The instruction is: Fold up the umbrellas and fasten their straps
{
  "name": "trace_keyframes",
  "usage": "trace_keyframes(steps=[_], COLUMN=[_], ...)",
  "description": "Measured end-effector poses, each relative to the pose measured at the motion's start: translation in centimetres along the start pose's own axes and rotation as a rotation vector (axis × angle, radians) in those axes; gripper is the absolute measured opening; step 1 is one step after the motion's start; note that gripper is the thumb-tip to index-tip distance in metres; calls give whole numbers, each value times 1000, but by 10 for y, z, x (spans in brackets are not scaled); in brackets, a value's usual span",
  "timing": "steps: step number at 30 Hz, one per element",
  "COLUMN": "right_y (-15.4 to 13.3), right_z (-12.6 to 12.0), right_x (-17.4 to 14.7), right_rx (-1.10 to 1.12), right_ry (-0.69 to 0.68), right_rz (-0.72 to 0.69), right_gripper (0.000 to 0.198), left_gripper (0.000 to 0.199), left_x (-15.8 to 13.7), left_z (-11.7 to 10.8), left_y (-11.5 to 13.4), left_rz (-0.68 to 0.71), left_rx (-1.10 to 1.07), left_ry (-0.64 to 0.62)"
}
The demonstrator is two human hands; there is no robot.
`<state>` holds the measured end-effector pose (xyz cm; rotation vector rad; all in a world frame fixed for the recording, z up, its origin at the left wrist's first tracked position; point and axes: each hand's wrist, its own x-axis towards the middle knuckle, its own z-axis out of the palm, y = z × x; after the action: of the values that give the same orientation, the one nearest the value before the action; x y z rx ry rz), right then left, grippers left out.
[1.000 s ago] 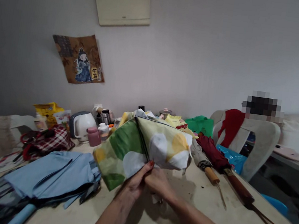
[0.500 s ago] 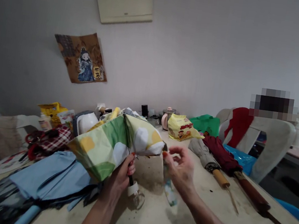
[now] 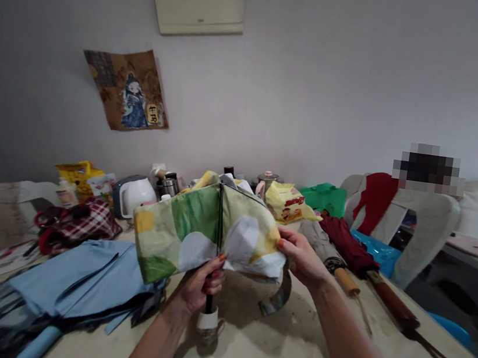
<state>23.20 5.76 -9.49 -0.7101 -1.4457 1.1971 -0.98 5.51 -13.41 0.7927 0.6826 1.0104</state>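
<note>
Held over the table is a folding umbrella [image 3: 197,226] with green, yellow and white patterned fabric, partly collapsed into loose folds. Around its black shaft, just above the white and clear handle [image 3: 207,329], my left hand [image 3: 202,286] is closed. My right hand [image 3: 303,255] pinches the right edge of the canopy fabric between thumb and fingers. A strap [image 3: 278,299] dangles below that edge. To the left lies a light blue umbrella [image 3: 80,275] on a dark patterned one.
Right of my arms lie a grey umbrella [image 3: 323,243] and a maroon umbrella [image 3: 349,243] with wooden handles. Behind are a white kettle [image 3: 137,195], a yellow snack bag [image 3: 284,202] and a green bag [image 3: 324,198]. A person [image 3: 427,168] is beyond a chair [image 3: 439,229].
My right hand has closed on the canopy's right edge. The umbrella has turned and shifted right, its shaft and handle now more upright. The strap hangs from the edge.
</note>
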Motion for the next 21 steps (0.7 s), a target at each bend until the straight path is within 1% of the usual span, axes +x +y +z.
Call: trace_keyframes(steps=[2, 5, 6, 10, 13, 15, 18, 20, 21], right_y=[1, 0, -1, -3, -6, -6, 5, 20, 28], right_z=[-5, -13, -15, -18, -19, -22, -26, -23, -20], right_x=[-2, -4, -5, -6, -8, -6, 6, 16, 21], right_rx=[22, 73, 84, 56, 32, 18, -121, -239, -290], right_ry=[-48, -127, -131, -104, -80, -24, 138, 224, 260], right_rz=[-18, 55, 67, 33, 109, 119, 28, -29, -35], right_gripper=[61, 67, 68, 64, 59, 50, 27, 19, 17], left_gripper=[46, 48, 48, 54, 56, 56, 60, 64, 65], left_x=[0, 0, 0, -2, -4, -6, -8, -9, -9], left_z=[0, -1, -1, 2, 5, 6, 5, 4, 3], left_y=[0, 0, 1, 2, 3, 4, 3, -1, -4], left_rz=[6, 15, 21, 76, 119, 119, 96, 35, -19], left_rx=[15, 37, 44, 83, 107, 96, 26, -43, -81], left_ry=[-7, 14, 27, 62, 79, 78, 60, 17, -25])
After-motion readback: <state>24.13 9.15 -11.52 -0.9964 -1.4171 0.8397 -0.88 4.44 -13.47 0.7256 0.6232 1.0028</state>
